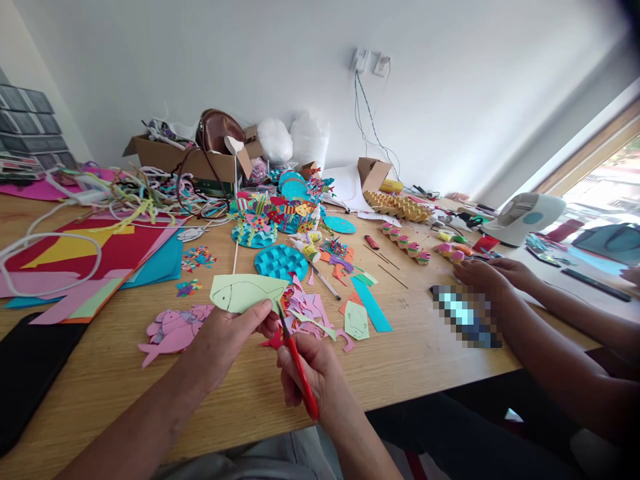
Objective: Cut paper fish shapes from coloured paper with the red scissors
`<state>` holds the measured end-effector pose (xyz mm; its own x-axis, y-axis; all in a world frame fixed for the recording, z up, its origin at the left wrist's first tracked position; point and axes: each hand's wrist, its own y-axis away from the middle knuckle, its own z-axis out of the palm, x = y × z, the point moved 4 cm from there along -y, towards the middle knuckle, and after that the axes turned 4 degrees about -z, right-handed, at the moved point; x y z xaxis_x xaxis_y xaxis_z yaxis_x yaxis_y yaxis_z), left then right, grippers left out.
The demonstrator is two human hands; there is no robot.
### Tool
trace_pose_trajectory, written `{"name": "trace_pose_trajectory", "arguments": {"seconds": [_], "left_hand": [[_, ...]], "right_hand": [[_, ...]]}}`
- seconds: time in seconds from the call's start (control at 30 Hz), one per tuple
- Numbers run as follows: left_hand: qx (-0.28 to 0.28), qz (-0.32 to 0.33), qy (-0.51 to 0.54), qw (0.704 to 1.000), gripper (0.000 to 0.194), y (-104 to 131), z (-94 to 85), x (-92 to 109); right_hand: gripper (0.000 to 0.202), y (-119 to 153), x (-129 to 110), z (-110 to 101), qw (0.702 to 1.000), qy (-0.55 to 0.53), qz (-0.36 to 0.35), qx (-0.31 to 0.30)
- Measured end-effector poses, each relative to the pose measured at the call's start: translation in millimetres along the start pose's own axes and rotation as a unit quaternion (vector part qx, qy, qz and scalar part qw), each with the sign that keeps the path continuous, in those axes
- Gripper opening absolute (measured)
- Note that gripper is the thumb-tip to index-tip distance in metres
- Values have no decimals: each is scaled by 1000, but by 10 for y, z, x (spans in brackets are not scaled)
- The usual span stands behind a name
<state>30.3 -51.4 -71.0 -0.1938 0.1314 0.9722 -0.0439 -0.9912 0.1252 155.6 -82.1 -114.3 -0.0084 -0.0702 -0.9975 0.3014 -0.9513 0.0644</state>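
Note:
Between its thumb and fingers, my left hand (240, 333) pinches a light green paper (245, 291) with a fish drawn on it. My right hand (313, 373) grips red-handled scissors (303, 377), whose blades are at the paper's right edge, by the drawn tail. Pink paper fish (175, 331) lie in a pile left of my left hand. Pink and red paper scraps (310, 307) are spread just beyond the scissors. Another green piece with a fish drawing (357, 320) rests to the right of them.
A blue textured disc (281, 263) and glue bottles (306, 250) stand beyond my hands. Coloured sheets (107, 257) and a black phone-like slab (37, 373) are at left. On the right, another person's arms (545, 333) reach over the table near a pixelated object (465, 317).

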Motion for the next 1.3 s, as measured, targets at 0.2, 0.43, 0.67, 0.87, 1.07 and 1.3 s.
{"name": "trace_pose_trajectory", "arguments": {"seconds": [0.2,0.43,0.67,0.87,1.07,1.3], "left_hand": [[-7,7,10,1000,10,39,19,28],[-20,-13,20,1000,11,46,18,35],[-28,-21,25,999,10,60,20,44],[-37,-15,7,999,10,51,19,61],[-50,-21,-14,998,11,34,-24,66],[-79,-32,-16,996,13,-1,-45,59]], "right_hand": [[55,8,-48,19,999,-22,-28,-21],[54,36,-27,10,999,-31,-12,-19],[50,60,-10,6,998,-51,-10,-30],[50,59,22,-13,998,-56,0,-36],[50,82,15,-19,998,-43,2,-52],[51,92,25,1,998,-53,10,-45]]}}
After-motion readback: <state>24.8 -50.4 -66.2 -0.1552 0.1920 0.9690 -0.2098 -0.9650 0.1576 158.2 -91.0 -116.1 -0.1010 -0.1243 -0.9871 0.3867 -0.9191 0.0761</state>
